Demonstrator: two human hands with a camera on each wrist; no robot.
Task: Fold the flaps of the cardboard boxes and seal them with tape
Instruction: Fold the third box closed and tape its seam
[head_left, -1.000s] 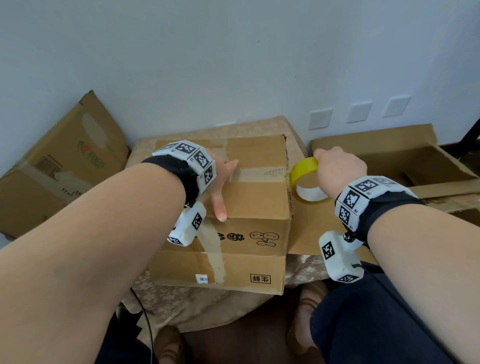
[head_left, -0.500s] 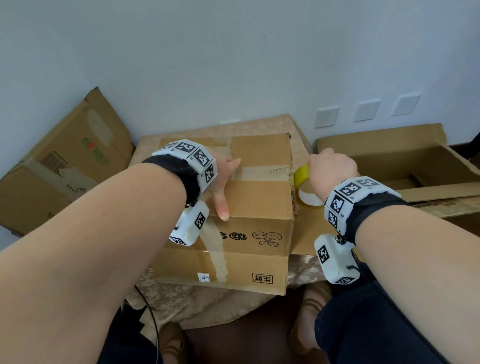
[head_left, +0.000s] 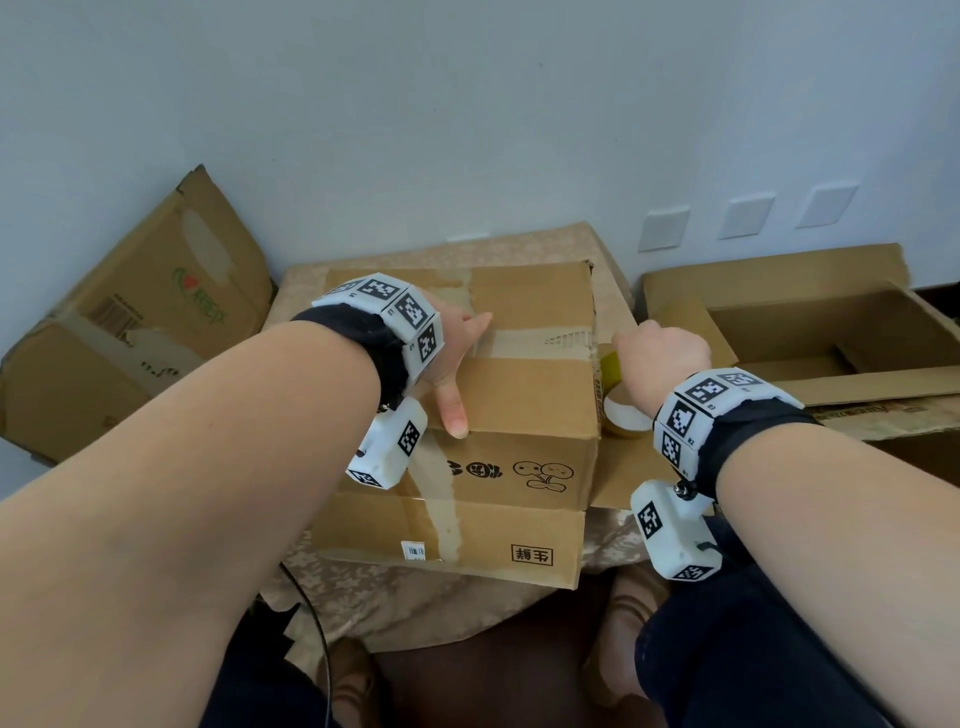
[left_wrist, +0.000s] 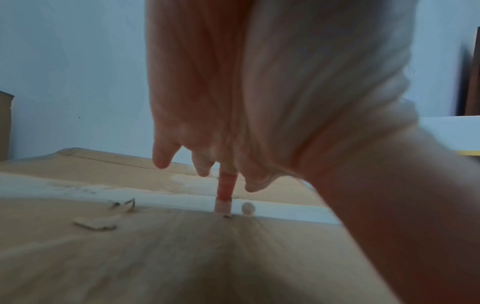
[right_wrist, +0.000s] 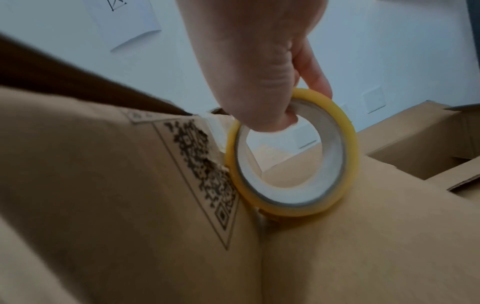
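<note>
A closed cardboard box (head_left: 519, 395) sits on a cloth-covered table, a strip of clear tape (head_left: 524, 340) running along its top seam. My left hand (head_left: 452, 358) lies flat on the box top, fingers straight, pressing the tape (left_wrist: 182, 201) down. My right hand (head_left: 660, 353) grips a yellow tape roll (head_left: 621, 400) with fingers through its core, held against the box's right side. In the right wrist view the tape roll (right_wrist: 291, 156) touches the box's side wall (right_wrist: 130, 185) beside a printed QR code.
An open cardboard box (head_left: 810, 332) with spread flaps lies to the right. Another taped box (head_left: 130, 322) leans against the wall at the left. The patterned tablecloth (head_left: 395, 597) hangs over the near edge. My legs and feet are below.
My right hand has carried the tape roll down and leftward, from beside the box's top edge to low against its right side. The left hand has stayed on the box top.
</note>
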